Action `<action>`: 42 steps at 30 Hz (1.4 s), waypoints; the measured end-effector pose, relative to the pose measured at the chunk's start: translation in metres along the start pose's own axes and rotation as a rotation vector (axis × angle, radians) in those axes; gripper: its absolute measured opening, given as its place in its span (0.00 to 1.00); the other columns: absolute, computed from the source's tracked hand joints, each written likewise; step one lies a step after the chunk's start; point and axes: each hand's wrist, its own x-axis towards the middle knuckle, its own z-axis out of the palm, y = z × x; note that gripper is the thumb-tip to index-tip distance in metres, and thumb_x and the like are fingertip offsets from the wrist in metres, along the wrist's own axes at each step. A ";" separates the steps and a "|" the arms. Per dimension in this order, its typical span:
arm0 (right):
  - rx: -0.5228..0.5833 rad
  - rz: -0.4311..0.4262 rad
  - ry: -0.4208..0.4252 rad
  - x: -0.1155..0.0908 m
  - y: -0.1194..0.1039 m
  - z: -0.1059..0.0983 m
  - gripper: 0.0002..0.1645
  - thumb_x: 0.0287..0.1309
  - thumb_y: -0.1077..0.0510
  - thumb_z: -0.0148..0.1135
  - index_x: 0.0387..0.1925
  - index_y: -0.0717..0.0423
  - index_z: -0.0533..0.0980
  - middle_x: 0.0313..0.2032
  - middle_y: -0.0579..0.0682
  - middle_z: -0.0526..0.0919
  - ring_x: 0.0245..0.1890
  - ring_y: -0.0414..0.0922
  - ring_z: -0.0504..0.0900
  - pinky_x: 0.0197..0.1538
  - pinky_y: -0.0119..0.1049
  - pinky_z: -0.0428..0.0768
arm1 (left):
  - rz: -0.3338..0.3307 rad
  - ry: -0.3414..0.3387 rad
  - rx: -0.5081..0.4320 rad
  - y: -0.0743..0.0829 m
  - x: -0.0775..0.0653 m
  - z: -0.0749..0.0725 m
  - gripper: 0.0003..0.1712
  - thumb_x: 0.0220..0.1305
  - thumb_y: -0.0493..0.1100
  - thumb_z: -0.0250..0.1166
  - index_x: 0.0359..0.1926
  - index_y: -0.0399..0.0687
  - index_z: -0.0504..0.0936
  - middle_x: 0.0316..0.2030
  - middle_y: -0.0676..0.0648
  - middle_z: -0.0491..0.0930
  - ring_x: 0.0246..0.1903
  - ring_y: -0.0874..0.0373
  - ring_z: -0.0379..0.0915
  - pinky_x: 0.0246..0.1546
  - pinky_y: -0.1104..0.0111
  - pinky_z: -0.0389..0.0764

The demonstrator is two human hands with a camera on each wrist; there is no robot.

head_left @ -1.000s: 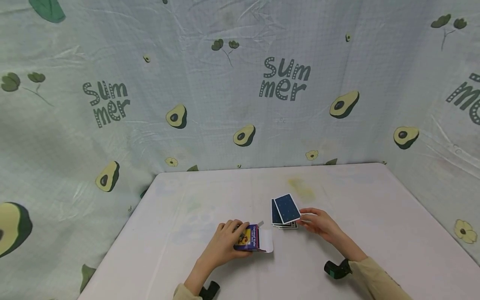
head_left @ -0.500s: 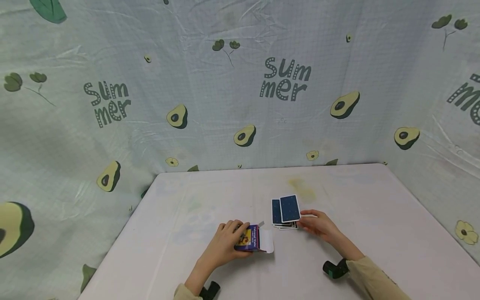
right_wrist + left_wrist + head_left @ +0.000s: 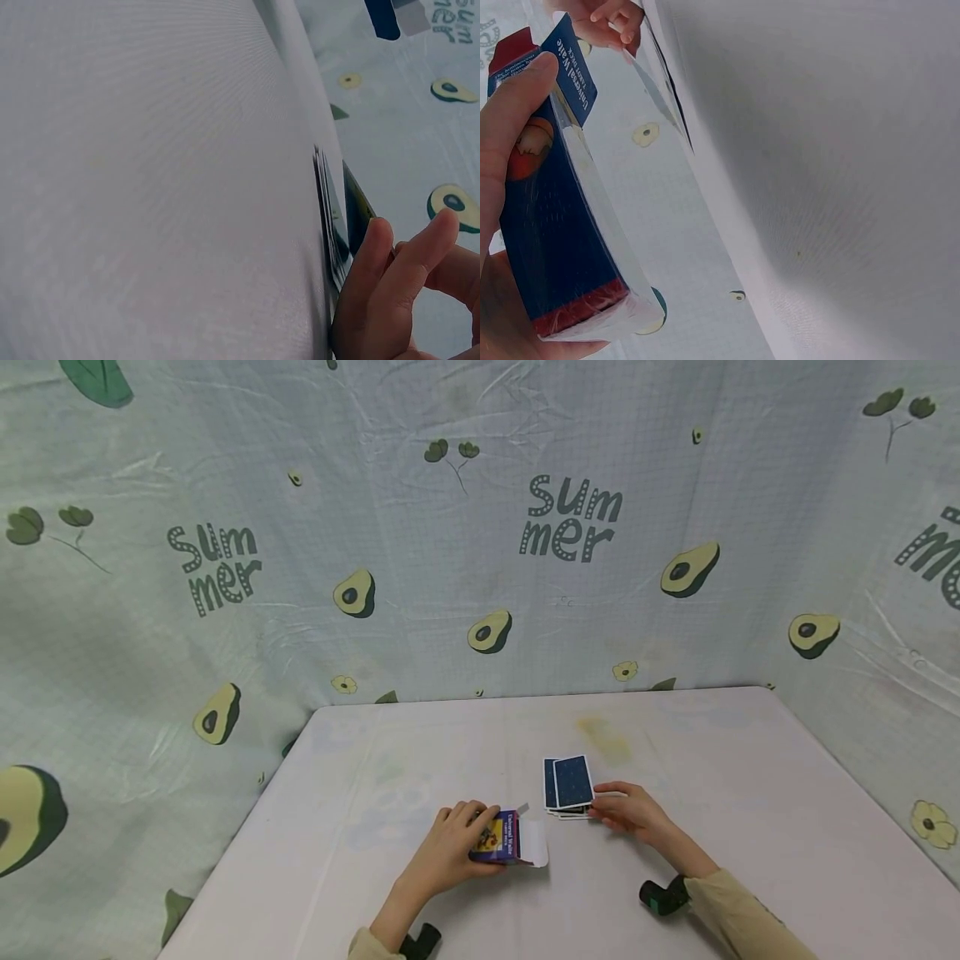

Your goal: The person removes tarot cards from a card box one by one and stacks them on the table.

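My left hand (image 3: 442,853) grips a purple and yellow tarot card box (image 3: 508,837) at the table's near middle. The box lies with its white end flap folded out to the right; in the left wrist view its blue side (image 3: 562,225) reads "Tarot Deck". To the right, my right hand (image 3: 633,814) pinches a dark blue tarot card (image 3: 573,781) by its right edge. That card overlaps a small pile of tarot cards (image 3: 550,783) on the table. In the right wrist view, the held card (image 3: 358,204) stands slightly apart from the pile (image 3: 327,202).
The white table (image 3: 390,760) has a yellowish stain (image 3: 603,739) beyond the cards. A pale curtain (image 3: 420,543) printed with avocados and lettering surrounds the table behind and at both sides. Black wrist cameras (image 3: 663,897) sit below each forearm.
The held card first turned straighter, then shifted left and nearer to me, covering more of the pile. My right hand moved slightly left with it. The left hand and box stayed put.
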 end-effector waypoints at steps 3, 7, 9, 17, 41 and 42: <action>-0.005 0.002 0.007 0.001 0.001 0.001 0.27 0.53 0.62 0.57 0.53 0.70 0.63 0.25 0.46 0.82 0.24 0.36 0.81 0.24 0.24 0.75 | -0.005 -0.007 -0.006 0.001 0.000 0.000 0.43 0.41 0.64 0.67 0.57 0.50 0.69 0.46 0.51 0.72 0.45 0.59 0.67 0.44 0.62 0.67; -0.025 0.012 0.024 0.002 0.002 0.003 0.26 0.53 0.63 0.57 0.52 0.70 0.64 0.25 0.47 0.82 0.23 0.36 0.81 0.22 0.24 0.74 | -0.008 -0.013 -0.010 0.001 -0.001 0.000 0.43 0.41 0.65 0.66 0.58 0.50 0.69 0.46 0.51 0.72 0.45 0.59 0.67 0.44 0.62 0.67; -0.040 0.019 0.039 0.003 0.002 0.004 0.25 0.52 0.63 0.58 0.51 0.69 0.65 0.24 0.47 0.82 0.22 0.36 0.81 0.21 0.24 0.73 | -0.008 -0.014 -0.009 0.001 -0.001 0.000 0.44 0.41 0.65 0.66 0.58 0.50 0.69 0.46 0.51 0.72 0.45 0.59 0.67 0.44 0.62 0.67; -0.121 0.033 0.056 0.002 -0.001 0.008 0.23 0.51 0.65 0.57 0.49 0.69 0.66 0.23 0.49 0.80 0.19 0.36 0.79 0.20 0.25 0.73 | -0.006 -0.011 -0.014 0.001 -0.001 0.000 0.43 0.41 0.65 0.66 0.58 0.50 0.69 0.46 0.51 0.72 0.46 0.59 0.67 0.44 0.62 0.66; -0.226 0.000 0.100 -0.005 -0.005 0.011 0.18 0.54 0.63 0.54 0.45 0.72 0.71 0.22 0.48 0.80 0.18 0.36 0.79 0.21 0.28 0.75 | 0.011 -0.003 -0.006 0.001 0.000 0.000 0.43 0.41 0.65 0.66 0.57 0.50 0.69 0.46 0.51 0.72 0.45 0.60 0.67 0.44 0.63 0.67; -0.229 -0.003 0.105 -0.005 -0.006 0.011 0.18 0.54 0.63 0.54 0.45 0.71 0.71 0.22 0.48 0.80 0.18 0.37 0.79 0.21 0.28 0.75 | 0.012 -0.003 -0.005 0.001 0.000 0.000 0.43 0.41 0.65 0.66 0.57 0.50 0.69 0.46 0.52 0.72 0.45 0.60 0.67 0.44 0.63 0.67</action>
